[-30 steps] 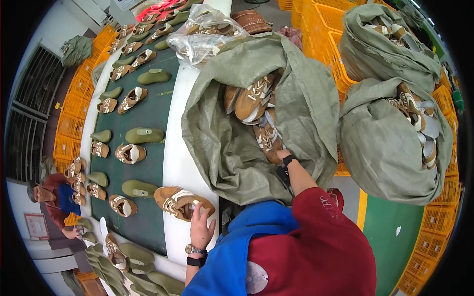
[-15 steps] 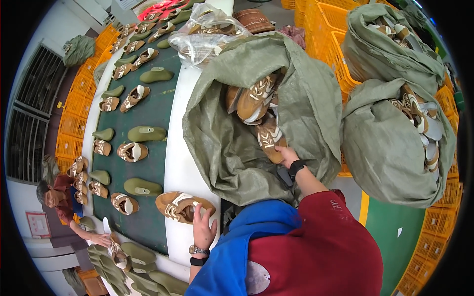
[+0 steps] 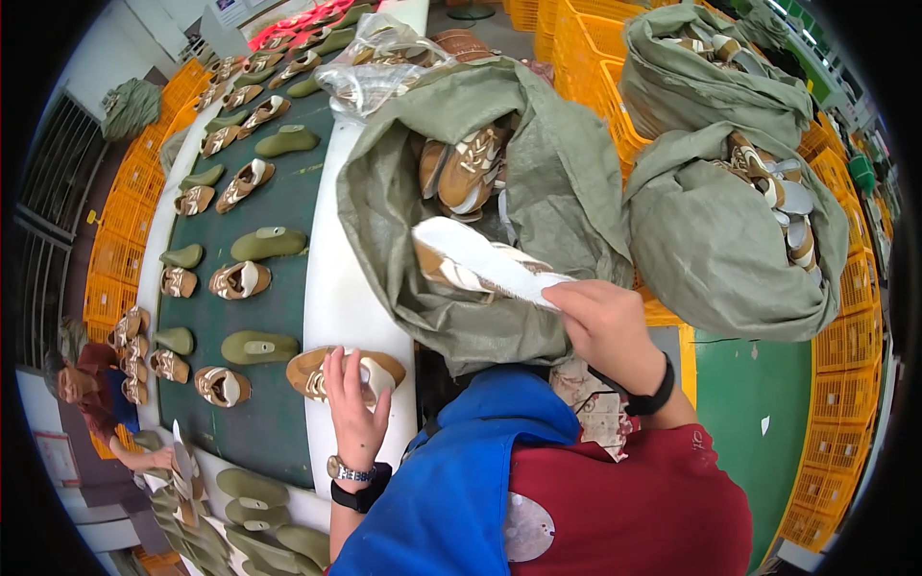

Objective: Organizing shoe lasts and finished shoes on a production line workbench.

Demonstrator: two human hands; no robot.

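My right hand [image 3: 607, 328] pinches one end of a brown shoe upper [image 3: 471, 257]. The upper's white bottom faces up, over the mouth of a large green woven sack [image 3: 569, 182]. Inside the sack lie more brown shoe uppers [image 3: 471, 171] with white laces. Fingers apart, my left hand [image 3: 353, 413] is at a brown laced shoe upper [image 3: 309, 372] on the white table edge. Its fingertips overlap that upper's opening; whether they press on it I cannot tell.
Brown uppers and green shoe lasts [image 3: 269, 242] line a dark green belt [image 3: 202, 322] on my left. A co-worker [image 3: 101, 384] works across it. More filled sacks [image 3: 735, 254] and orange crates [image 3: 840, 384] stand on the right. A clear plastic bag [image 3: 370, 72] lies farther off.
My right hand has drawn an upper up out of the sack, and its white bottom now shows. My left hand has moved up onto the upper at the table edge.
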